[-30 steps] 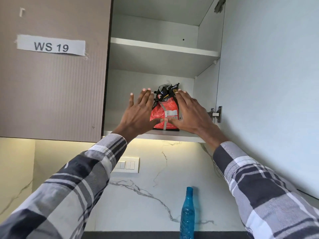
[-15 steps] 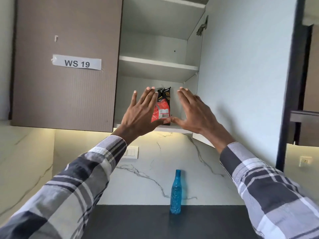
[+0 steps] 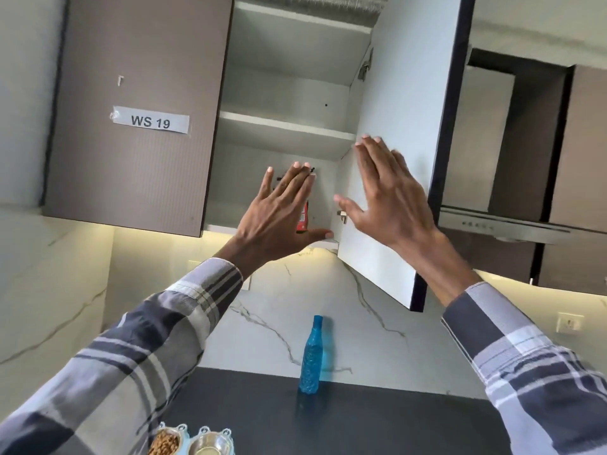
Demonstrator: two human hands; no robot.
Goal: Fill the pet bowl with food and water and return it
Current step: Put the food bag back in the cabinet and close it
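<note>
Head-worn view, angled up at cabinet (image 3: 138,93)

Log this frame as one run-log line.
left hand: open, before food bag in cabinet | right hand: open, by cabinet door | pet bowl: kibble one side | bottle: upright

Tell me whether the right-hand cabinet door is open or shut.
Open. The cabinet door is swung outward, exposing the shelf and the red food bag inside; the right hand is in front of its inner face.

Open hands raised at an open cupboard

Left hand (image 3: 279,211) hides most of the red bag (image 3: 303,219); right hand (image 3: 391,195) is before the door (image 3: 404,93); bottle (image 3: 310,359) stands on the tabletop (image 3: 377,418).
</note>
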